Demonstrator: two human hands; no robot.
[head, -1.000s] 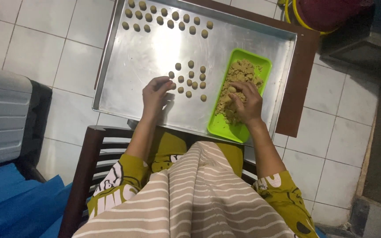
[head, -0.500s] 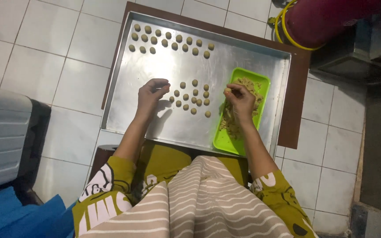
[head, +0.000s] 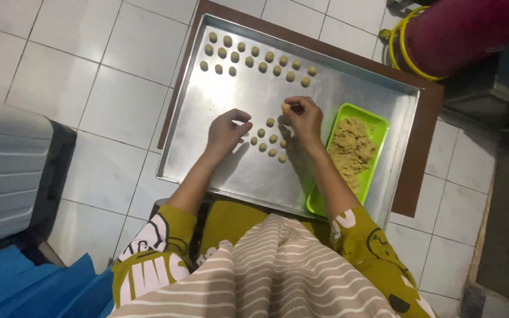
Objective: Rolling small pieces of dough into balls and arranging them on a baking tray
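Observation:
A large metal baking tray [head: 219,153] lies on a brown board on the tiled floor. Two rows of small dough balls [head: 257,60] line its far edge, and a small cluster of balls [head: 269,141] sits near the middle. My right hand [head: 303,118] is over the cluster, pinching a dough ball at its fingertips. My left hand [head: 226,131] rests curled on the tray just left of the cluster; whether it holds anything is hidden. A green rectangular tray [head: 378,126] with a heap of brown dough [head: 350,150] sits on the metal tray's right side.
A brown wooden board [head: 422,153] sticks out under the metal tray. A dark red cylinder with a yellow hose [head: 466,32] stands at the far right. A grey ribbed box [head: 7,171] is at the left, blue material [head: 25,288] below it. A dark stool edge shows by my knees.
My right hand left the green tray's dough and moved left over the ball cluster with a dough ball. My left hand stayed by the cluster. The view shifted.

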